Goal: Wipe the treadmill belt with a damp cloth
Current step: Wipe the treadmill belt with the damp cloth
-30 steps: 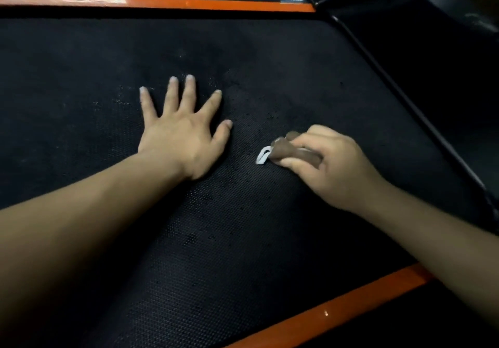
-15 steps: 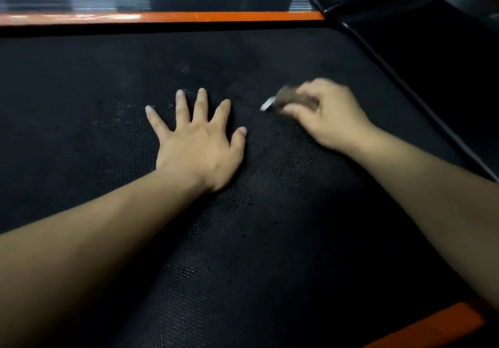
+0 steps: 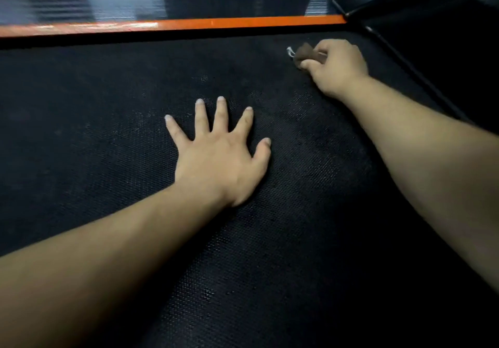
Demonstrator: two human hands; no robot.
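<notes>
The black textured treadmill belt (image 3: 108,120) fills most of the view. My left hand (image 3: 221,158) lies flat on it near the middle, fingers spread and straight. My right hand (image 3: 334,66) is at the belt's far right corner, fingers curled round a small bunched brown cloth (image 3: 303,52) with a white tag at its left end. The cloth is pressed against the belt, and most of it is hidden inside the fist.
An orange side rail (image 3: 243,22) runs along the belt's far edge, with a glossy dark strip behind it. A black frame bar (image 3: 410,64) slants down the right side next to my right hand. Faint pale specks dot the belt beyond my left hand.
My right hand has slid the cloth away from me across the belt, from beside my left hand up to the far right corner. My left hand has stayed flat in place.
</notes>
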